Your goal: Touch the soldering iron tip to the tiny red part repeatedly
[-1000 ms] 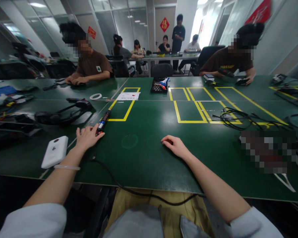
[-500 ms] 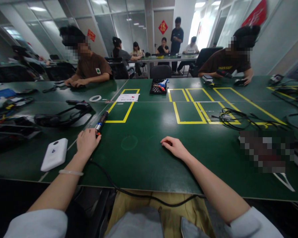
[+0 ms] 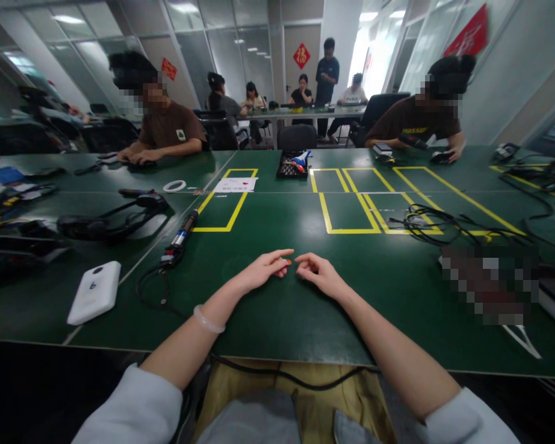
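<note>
Over the middle of the green table (image 3: 259, 320), my left hand (image 3: 263, 269) is closed in a pinch on a small orange piece (image 3: 288, 263), mostly covered by the fingers, with the index finger stretched out above it. A finger's width to its right is my right hand (image 3: 320, 274), its index finger extended and the others loosely bent; nothing shows in it. A black cylindrical tool (image 3: 181, 237) with silver and blue bands lies left of my hands, a black cable at its near end. Left of that tool lies a white box-like device (image 3: 94, 293).
A black tray (image 3: 292, 166) of small parts stands at the far middle. Yellow tape outlines (image 3: 351, 231) mark the table, with a paper sheet (image 3: 235, 184) on one. Coiled black cables (image 3: 425, 217) lie right. Two people (image 3: 166, 126) sit opposite.
My left hand has left the black cylindrical tool and moved right, beside my right hand, with the small orange piece in its fingers. My right hand has hardly moved.
</note>
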`<state>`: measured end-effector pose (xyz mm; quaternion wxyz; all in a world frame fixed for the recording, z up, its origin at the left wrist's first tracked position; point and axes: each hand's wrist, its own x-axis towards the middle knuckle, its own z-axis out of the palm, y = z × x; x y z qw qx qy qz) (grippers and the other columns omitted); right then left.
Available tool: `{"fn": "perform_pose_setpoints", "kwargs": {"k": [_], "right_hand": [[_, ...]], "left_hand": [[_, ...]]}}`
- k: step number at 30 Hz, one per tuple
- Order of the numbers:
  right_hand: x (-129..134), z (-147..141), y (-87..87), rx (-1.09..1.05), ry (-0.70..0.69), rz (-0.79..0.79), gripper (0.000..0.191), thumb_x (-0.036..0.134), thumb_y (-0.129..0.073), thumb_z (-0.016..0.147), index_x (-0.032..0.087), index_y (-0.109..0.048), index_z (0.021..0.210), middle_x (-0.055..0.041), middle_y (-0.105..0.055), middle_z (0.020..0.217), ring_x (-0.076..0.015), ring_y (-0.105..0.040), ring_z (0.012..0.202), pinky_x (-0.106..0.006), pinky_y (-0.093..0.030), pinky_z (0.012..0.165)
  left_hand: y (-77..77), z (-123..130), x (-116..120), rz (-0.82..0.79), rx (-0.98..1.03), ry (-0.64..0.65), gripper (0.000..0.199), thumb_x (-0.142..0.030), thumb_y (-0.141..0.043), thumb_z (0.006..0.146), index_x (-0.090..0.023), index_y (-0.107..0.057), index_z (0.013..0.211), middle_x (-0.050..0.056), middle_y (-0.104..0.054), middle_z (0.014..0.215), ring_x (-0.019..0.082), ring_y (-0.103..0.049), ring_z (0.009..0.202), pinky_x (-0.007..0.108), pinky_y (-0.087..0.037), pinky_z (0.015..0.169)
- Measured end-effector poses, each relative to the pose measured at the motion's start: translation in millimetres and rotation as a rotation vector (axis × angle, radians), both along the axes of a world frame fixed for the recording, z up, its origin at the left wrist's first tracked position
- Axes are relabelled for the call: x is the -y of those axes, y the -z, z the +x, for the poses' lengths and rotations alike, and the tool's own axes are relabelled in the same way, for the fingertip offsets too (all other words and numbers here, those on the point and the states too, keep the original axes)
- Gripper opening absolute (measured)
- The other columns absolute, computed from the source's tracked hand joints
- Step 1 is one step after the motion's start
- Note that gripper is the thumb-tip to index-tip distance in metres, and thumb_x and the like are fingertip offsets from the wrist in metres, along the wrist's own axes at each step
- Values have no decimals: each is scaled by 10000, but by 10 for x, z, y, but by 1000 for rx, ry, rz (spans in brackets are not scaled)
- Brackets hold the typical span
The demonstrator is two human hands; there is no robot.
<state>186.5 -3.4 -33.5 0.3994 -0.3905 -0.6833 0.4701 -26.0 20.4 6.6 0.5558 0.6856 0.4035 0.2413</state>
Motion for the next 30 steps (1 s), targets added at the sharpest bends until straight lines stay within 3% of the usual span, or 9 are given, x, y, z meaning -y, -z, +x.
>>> {"fn": "perform_pose_setpoints", "kwargs": {"k": [4,9,15,21,30], "right_hand": [[2,-17,0,-35,-58,-21,264,341,-606,832,156,-575,1019,-24,-648,819,-110,-565,654,-247,-459,646],[15,-32,-14,-23,1,-12,245,360,-621,823,161,-583,960,-20,-640,813,-114,-565,664,-247,-458,635],[12,-38,7,-32,79,26,232,365,-627,815,171,-577,932,-12,-624,797,-119,-559,679,-238,-441,617],[30,-57,15,32,67,81,228,337,-628,814,177,-564,963,0,-610,796,-100,-509,618,-225,-412,582],[1,-43,23,39,97,48,222,364,-613,819,173,-599,930,-15,-625,803,-126,-555,684,-247,-444,632]], "left_hand": [[148,137,24,-32,72,108,626,-397,-539,851,-151,-388,1406,-2,-580,761,117,-548,740,285,-435,750],[227,106,10,-97,134,-30,498,-426,-508,872,-139,-487,1278,28,-614,815,117,-575,735,294,-459,753],[243,121,29,-93,142,-78,348,-445,-574,832,-123,-569,963,41,-623,800,110,-576,706,273,-454,713],[240,147,55,-85,149,-72,351,-419,-662,760,-121,-561,916,35,-628,800,105,-567,703,272,-446,720],[216,126,89,4,161,-51,264,-297,-675,743,-145,-557,923,4,-581,859,75,-543,696,228,-429,687]]}}
